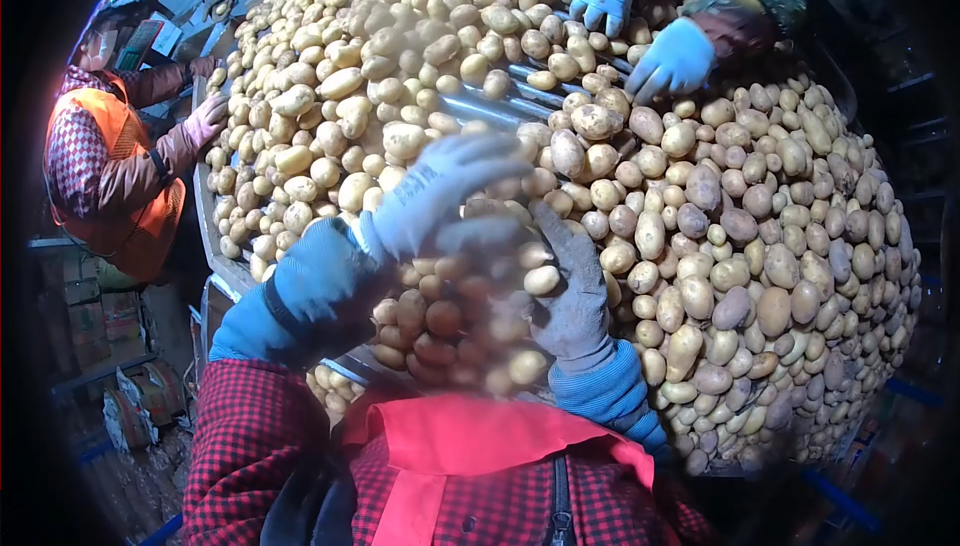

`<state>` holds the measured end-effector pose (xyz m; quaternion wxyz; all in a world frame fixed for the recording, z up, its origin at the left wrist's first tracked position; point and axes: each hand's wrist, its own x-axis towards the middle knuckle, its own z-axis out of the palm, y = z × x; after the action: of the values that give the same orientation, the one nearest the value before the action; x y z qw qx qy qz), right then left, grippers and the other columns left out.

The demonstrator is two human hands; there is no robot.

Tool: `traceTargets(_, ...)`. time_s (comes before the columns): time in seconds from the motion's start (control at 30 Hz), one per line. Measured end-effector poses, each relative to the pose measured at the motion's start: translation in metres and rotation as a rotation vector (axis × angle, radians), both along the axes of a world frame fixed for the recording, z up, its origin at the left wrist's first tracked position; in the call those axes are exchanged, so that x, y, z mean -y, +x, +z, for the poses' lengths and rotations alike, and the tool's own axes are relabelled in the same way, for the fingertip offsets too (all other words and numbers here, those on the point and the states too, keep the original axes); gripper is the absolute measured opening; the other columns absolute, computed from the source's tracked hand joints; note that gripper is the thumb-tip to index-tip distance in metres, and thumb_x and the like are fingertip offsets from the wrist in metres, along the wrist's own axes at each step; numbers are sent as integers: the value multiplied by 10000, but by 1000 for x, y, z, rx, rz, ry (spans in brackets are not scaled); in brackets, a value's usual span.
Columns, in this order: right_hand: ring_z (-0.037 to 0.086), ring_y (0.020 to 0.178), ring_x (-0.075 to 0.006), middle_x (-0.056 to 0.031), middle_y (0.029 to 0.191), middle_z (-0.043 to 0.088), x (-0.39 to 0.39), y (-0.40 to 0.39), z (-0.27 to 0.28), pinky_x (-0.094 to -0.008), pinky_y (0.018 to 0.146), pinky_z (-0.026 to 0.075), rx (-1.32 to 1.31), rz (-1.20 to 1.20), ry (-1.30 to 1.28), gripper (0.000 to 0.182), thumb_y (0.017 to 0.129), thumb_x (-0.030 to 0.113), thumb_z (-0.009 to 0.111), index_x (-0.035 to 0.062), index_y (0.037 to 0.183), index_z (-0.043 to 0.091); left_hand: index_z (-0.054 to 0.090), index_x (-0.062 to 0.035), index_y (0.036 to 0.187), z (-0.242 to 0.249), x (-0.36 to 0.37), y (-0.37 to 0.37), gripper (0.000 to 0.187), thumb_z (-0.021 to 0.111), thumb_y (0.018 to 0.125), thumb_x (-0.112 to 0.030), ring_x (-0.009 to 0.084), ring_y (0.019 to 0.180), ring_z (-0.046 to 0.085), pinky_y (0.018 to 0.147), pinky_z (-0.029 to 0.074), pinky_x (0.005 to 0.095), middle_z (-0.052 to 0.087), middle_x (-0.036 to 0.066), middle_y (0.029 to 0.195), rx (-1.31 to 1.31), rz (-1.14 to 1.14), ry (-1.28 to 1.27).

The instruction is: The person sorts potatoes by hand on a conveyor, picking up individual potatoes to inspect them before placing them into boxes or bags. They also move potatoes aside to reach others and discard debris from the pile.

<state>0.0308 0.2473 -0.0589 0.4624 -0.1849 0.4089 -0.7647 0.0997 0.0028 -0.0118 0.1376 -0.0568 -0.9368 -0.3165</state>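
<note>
My left hand (432, 194), in a pale grey glove with a blue knitted cuff, hovers over the pile in the middle, its fingers stretched out and smeared by motion. Lower and to the right, my right hand (577, 294) wears a dirtier grey glove. Its fingers point up and away from the thumb, and a small pale potato (542, 280) sits in the gap, right at the glove. Between my forearms, close to my chest, lie several reddish-brown potatoes (443, 318), partly blurred. A yellow potato (526, 367) is just below my right hand.
A broad heap of potatoes (730, 276) covers the table around me. Metal bars (480, 109) show through it at the centre. Across the heap, another person's gloved hands (672, 58) reach in. At left, a person in an orange vest (118, 176) stands by the table edge (203, 208).
</note>
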Motion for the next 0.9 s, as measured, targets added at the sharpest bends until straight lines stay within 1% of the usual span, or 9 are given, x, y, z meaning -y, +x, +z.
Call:
traceTargets(0.13,682,980,-201,-192,1400,591,-2,1,9,-273,731,601,726,34,-195,568,1049,152,579,65,1578,388,711,-217,1247,-29,26,-23,386,744,905,-392,370,1312,538,1082,412,522,612,113,1375,97,142,-336)
traceTargets(0.17,665,939,-194,-174,1380,601,-2,2,19,-257,674,571,439,-3,78,510,1124,338,445,102,1576,414,715,-221,1222,-33,32,-30,350,731,912,-382,360,1310,535,1079,408,518,617,104,1347,137,120,-385)
traceTargets(0.3,687,1017,-237,-131,1381,608,-15,4,25,-280,676,578,726,-75,-23,582,1130,512,390,142,1578,427,730,-219,1122,-29,55,-48,246,700,922,-359,316,1271,530,1053,395,510,617,61,1269,244,382,-610)
traceTargets(0.37,688,1048,-250,-131,1380,609,-19,9,24,-295,703,583,392,-108,43,589,1126,523,394,150,1581,425,730,-211,1116,-43,92,-48,244,717,906,-335,306,1246,547,1020,409,511,630,60,1252,231,461,-682)
traceTargets(0.5,675,1108,-264,-130,1391,603,-18,2,15,-333,776,591,747,2,-116,586,1130,525,375,162,1589,412,725,-202,1139,-27,85,-39,267,738,890,-299,326,1080,644,914,480,492,697,80,1064,171,497,-602)
traceTargets(0.53,670,1117,-268,-129,1398,598,-20,3,13,-342,790,591,743,3,-111,582,1131,521,377,165,1590,409,722,-200,1155,-3,63,-42,286,749,885,-290,345,932,677,818,515,477,706,94,935,306,283,-594)
traceTargets(0.67,650,1148,-285,-131,1426,574,-19,1,12,-365,830,590,734,27,-141,555,1137,492,381,173,1591,402,720,-169,1110,-27,20,-48,247,696,923,-328,351,942,690,787,528,502,706,107,935,300,64,-547)
traceTargets(0.8,647,1152,-287,-135,1423,572,-18,5,15,-368,845,591,521,0,-25,560,1137,495,371,166,1589,405,730,-133,1092,-16,9,-74,255,674,885,-271,370,1001,703,809,536,524,706,120,929,667,141,-476)
traceTargets(0.9,649,1154,-279,-136,1426,572,-18,3,17,-371,845,596,556,-1,-31,533,1135,427,420,151,1590,402,733,-139,1127,-26,12,-66,300,680,840,-206,375,967,720,815,532,536,736,139,975,599,169,-427)
